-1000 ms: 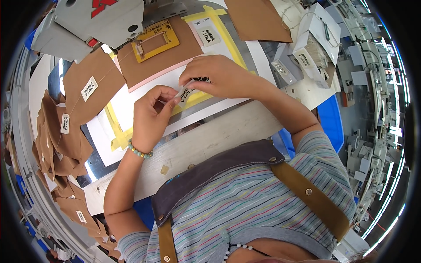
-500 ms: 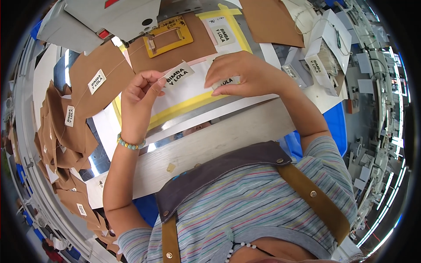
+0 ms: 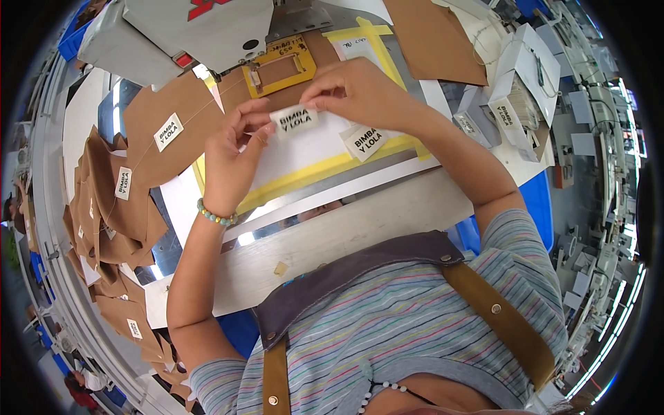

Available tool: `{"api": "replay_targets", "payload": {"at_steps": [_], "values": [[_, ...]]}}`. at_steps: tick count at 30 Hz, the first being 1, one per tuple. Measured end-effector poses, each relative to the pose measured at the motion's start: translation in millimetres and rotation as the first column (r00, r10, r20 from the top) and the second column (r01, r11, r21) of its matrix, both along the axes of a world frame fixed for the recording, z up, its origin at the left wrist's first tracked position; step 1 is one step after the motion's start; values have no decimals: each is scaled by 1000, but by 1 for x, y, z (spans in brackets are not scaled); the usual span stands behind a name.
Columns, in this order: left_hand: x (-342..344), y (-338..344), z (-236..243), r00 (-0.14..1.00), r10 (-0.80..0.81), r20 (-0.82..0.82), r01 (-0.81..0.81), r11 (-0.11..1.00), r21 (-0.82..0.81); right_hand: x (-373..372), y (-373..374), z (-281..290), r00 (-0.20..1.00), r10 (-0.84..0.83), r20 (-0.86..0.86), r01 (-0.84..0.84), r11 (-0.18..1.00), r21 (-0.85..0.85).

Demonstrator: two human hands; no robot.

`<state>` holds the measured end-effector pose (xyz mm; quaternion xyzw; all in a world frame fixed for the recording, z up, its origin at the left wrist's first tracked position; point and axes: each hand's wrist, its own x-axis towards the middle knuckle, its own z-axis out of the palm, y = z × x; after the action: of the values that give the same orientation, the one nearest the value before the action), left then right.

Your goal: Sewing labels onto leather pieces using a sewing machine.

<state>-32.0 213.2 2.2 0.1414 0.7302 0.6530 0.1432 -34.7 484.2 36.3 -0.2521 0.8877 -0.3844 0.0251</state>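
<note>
A small white fabric label [image 3: 296, 121] with dark print is stretched between my two hands, slightly blurred. My left hand [image 3: 238, 149] pinches its left end between thumb and finger. The fingertips of my right hand [image 3: 349, 93] hold its upper right corner. Beneath them is a white sheet [image 3: 290, 153] edged with yellow tape. Another white label [image 3: 364, 142] lies on the sheet's right part, under my right wrist. Just beyond my hands sits a yellow template frame [image 3: 280, 66] on a brown panel, under the sewing machine head [image 3: 187, 34].
Brown cut panels [image 3: 114, 200] with white labels, joined by threads, hang in a pile at the left. A white box [image 3: 515, 104] packed with labels stands at the right, beside another brown panel [image 3: 443, 41]. A blue bin [image 3: 532, 207] is below the table's right edge.
My right hand has moved left and up, from over the loose label to the held label's corner. The label on the sheet now shows more fully. The view has shifted slightly.
</note>
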Motion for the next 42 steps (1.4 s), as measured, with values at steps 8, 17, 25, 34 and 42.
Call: {"api": "replay_targets", "payload": {"at_steps": [8, 17, 25, 34, 42], "values": [[-44, -5, -4, 436, -317, -842, -328, 815, -477, -94, 5, -35, 974, -227, -23, 227, 974, 16], [-51, -4, -18, 481, -386, -787, -255, 798, -547, -105, -7, -27, 988, -144, -52, 148, 984, 94], [-57, -6, -24, 539, -415, -733, -255, 749, -612, -99, -6, -38, 955, -129, -267, 173, 973, 150], [-63, -6, -17, 527, -460, -715, -209, 745, -634, -71, 12, -35, 882, 135, -452, 22, 945, 327], [-62, -2, -16, 523, -471, -710, -236, 721, -652, -72, -3, -44, 778, 298, -554, 10, 874, 485]]}}
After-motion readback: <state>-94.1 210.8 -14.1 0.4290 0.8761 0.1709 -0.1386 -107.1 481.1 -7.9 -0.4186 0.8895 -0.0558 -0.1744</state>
